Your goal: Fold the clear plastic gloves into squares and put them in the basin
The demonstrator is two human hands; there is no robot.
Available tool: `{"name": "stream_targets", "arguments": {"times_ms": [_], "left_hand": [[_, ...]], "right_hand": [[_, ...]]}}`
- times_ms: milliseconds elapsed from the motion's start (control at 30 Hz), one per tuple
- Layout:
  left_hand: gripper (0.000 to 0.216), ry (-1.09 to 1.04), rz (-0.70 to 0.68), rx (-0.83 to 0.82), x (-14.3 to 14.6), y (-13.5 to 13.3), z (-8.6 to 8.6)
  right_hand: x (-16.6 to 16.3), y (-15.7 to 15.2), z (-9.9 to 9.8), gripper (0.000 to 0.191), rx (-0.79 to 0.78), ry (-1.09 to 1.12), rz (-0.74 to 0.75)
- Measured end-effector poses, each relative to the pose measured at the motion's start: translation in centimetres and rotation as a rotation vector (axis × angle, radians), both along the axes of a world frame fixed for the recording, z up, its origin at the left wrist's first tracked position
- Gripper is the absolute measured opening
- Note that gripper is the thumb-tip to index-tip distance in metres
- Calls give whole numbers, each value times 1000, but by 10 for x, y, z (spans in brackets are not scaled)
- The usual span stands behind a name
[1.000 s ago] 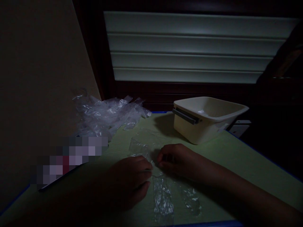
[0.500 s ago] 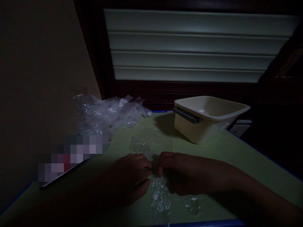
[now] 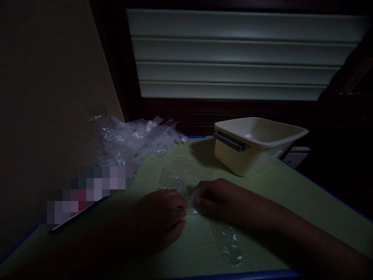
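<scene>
Right hand (image 3: 225, 199) pinches clear film (image 3: 196, 201); near end, flat before, now is lifted, so folding seems progressing. Left hand (image 3: 163, 214) curls beside, grip I cannot tell.

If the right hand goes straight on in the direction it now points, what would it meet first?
Probably the left hand, just ahead of the right hand; it may brush the plastic below, as depth is hard to judge here.
</scene>
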State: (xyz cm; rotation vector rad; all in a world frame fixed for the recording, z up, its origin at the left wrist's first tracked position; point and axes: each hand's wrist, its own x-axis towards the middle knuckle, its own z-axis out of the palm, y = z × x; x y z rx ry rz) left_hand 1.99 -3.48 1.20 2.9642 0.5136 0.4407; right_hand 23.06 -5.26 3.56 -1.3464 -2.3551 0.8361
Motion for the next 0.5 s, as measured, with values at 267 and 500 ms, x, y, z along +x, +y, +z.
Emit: {"name": "stream_targets", "arguments": {"times_ms": [267,500], "left_hand": [[14,35,12,24,1,1,1],[15,13,3,0,1,2,0]], "right_hand": [[-4,0,-7,36,112,-69,-193],[-5,2,-7,35,250,-191,-286]]}}
